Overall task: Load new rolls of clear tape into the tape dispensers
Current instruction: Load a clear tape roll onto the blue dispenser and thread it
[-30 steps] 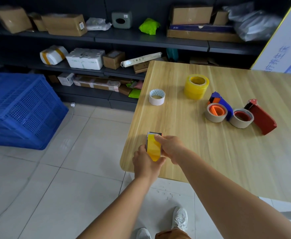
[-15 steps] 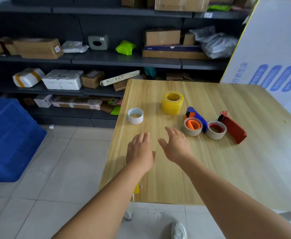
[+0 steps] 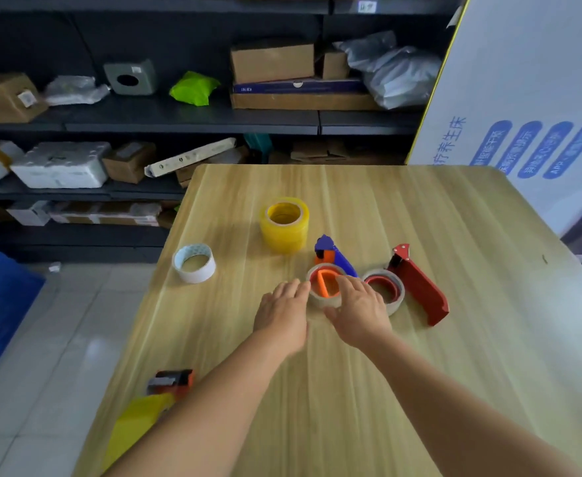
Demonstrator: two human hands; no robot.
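reaching both hands at blue dispenser (image 3: 334, 258) mid-table: our left hand (image 3: 282, 313) fingers straight, touching its tape roll (image 3: 324, 287); right hand (image 3: 360, 311) fingers spread over roll, gripping nothing. red dispenser (image 3: 417, 284) just beside.

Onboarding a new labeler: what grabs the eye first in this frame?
Both hands meet mid-table at the blue dispenser: left hand beside its orange-hubbed roll, right hand with fingers on its rim. The red dispenser lies just right of it, and a bright stack of yellow tape rolls stands behind.
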